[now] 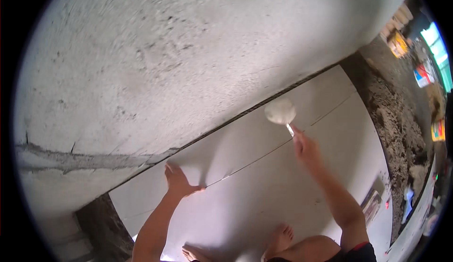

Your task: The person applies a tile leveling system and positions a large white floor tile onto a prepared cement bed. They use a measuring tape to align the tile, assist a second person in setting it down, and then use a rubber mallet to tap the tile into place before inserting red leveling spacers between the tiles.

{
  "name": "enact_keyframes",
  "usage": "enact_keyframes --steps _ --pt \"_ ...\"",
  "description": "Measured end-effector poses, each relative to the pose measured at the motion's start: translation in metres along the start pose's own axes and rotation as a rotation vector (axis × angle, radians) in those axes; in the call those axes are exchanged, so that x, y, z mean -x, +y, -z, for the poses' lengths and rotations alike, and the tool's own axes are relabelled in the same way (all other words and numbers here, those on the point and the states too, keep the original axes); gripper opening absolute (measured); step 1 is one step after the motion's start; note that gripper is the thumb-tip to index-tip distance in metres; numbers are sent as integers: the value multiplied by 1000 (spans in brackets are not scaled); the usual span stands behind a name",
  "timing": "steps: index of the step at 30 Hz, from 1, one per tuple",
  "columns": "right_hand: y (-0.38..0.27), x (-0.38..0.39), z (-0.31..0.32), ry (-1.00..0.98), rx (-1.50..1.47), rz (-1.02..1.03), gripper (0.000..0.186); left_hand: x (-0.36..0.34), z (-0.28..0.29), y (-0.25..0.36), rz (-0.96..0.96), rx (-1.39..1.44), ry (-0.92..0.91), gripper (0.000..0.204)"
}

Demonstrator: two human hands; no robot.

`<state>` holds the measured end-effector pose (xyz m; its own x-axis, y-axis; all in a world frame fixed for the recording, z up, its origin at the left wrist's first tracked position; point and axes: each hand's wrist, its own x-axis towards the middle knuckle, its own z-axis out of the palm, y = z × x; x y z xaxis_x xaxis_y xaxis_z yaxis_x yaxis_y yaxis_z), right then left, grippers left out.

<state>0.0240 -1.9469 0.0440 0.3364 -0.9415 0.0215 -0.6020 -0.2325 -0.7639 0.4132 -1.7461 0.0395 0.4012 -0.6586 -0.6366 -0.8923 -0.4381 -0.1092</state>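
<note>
My right hand [306, 147] is closed round the short handle of a mallet with a broad, pale round head [280, 111]. That head is over the row of tiles beside the wall; whether it touches them I cannot tell. My left hand [178, 181] lies on the large pale floor tiles [264, 191], fingers toward the wall and thumb stretched out along a thin dark joint [258, 159]. Nothing is in that hand. The joint runs diagonally between two rows of tiles, from beside my left thumb up toward the right. My bare feet [283, 237] rest on the tiles nearer me.
A rough grey wall [141, 73] rises along the far side, with a dark gap at its foot. Lumpy mortar [396, 115] borders the tiles on the right. Buckets [398, 45] stand beyond it. A flat brownish object [372, 206] lies near the right tile edge.
</note>
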Motion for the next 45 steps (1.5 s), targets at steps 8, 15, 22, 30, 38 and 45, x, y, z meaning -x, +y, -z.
enact_keyframes --steps 8,15,22,30,38,45 --pt "-69 40 -47 -226 -5 194 48 4 1 8 -19 -27 20 143" --pt "-51 19 -80 -435 145 74 50 4 -1 9 -36 -46 44 147" --pt "-1 -20 6 173 -223 -230 38 2 -6 0 11 73 71 152" --pt "101 -86 105 490 51 -432 34 -11 -13 2 8 50 8 155" --pt "91 -77 128 450 58 -562 37 -2 -6 12 32 47 -4 156" --pt "132 -83 76 292 195 -193 44 -18 -14 -17 -137 -157 -125 139"
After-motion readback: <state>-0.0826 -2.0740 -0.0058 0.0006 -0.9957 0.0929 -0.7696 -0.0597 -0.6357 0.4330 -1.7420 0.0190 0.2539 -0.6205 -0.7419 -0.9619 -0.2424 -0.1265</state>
